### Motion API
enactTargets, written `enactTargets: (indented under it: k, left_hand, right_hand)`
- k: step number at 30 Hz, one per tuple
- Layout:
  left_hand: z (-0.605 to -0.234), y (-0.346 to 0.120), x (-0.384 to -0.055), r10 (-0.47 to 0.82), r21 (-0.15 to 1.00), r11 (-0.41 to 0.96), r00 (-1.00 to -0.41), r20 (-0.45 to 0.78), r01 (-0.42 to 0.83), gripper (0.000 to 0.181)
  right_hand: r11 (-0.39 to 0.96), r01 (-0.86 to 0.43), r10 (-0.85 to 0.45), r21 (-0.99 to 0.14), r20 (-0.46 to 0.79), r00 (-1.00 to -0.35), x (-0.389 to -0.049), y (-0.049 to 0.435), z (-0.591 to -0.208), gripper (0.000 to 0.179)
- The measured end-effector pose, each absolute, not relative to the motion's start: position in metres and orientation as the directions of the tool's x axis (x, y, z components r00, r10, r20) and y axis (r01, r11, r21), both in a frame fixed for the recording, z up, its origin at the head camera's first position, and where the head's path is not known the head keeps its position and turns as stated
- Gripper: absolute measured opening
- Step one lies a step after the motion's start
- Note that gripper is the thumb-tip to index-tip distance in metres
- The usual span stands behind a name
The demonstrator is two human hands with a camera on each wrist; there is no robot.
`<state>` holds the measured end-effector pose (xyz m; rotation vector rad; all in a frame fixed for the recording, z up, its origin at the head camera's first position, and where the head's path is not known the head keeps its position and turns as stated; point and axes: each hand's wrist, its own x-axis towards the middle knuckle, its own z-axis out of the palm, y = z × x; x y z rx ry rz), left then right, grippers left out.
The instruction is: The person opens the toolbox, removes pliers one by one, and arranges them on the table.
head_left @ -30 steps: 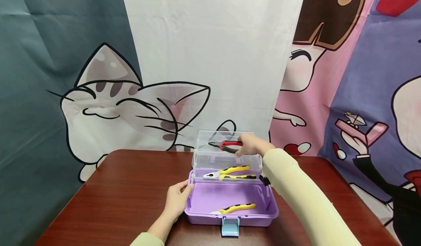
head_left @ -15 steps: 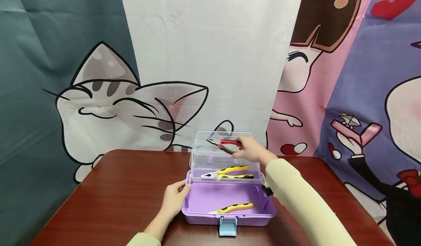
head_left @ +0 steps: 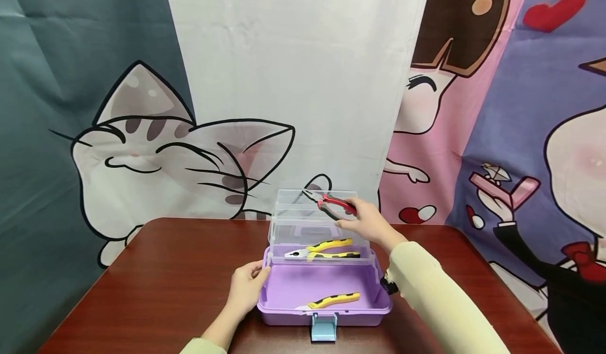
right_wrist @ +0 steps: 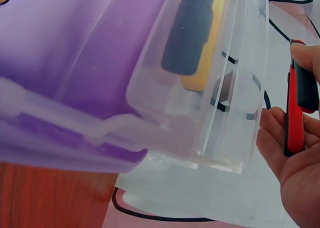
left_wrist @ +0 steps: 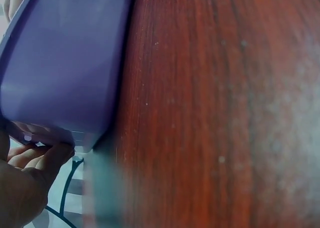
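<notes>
My right hand [head_left: 371,222] holds red-and-black pliers [head_left: 338,202] by the handles, above the clear upper trays [head_left: 295,228] of a purple toolbox [head_left: 347,320]. The handles stand apart, and the metal tips point up and left. In the right wrist view, the thumb presses one handle of the pliers [right_wrist: 296,123] while the fingers lie beneath the other. My left hand [head_left: 246,285] grips the box's left wall near the back corner, fingertips bent at its edge in the left wrist view. Yellow-and-black pliers [head_left: 329,244] rest in the lower clear tray.
Another yellow-handled tool [head_left: 336,300] lies in the purple bottom compartment, its head partly hidden by the front rim. A light blue latch [head_left: 324,329] hangs open at the front. The box stands on a reddish-brown table [head_left: 180,280], with a cartoon curtain [head_left: 293,70] behind.
The red-and-black pliers have tilted, tips swinging upward, as my right hand turns slightly. My left hand keeps its grip on the box. The head view has shifted a little right.
</notes>
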<state>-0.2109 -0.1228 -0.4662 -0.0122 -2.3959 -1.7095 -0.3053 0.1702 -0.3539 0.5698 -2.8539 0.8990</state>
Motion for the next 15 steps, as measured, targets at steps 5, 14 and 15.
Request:
enactTargets:
  k: [5,14,15]
  left_hand:
    - [-0.465,-0.122,-0.210,-0.117,0.928,0.350,-0.977,0.178,0.128,0.027]
    - [-0.460,-0.120,-0.207,-0.109,0.929,0.342,-0.976,0.189,0.141,0.030]
    - [-0.460,-0.120,-0.207,-0.111,0.930,0.340,-0.976,0.186,0.138,0.030]
  right_hand:
    - [0.753,-0.386,-0.320,-0.533,0.216,-0.923,-0.301,0.176,-0.356,0.066]
    - [0.747,-0.377,-0.273,-0.548,0.265,-0.925,-0.294,0.189,-0.362,0.064]
    - [0.747,-0.374,-0.269,-0.550,0.265,-0.926,-0.293,0.190,-0.362,0.064]
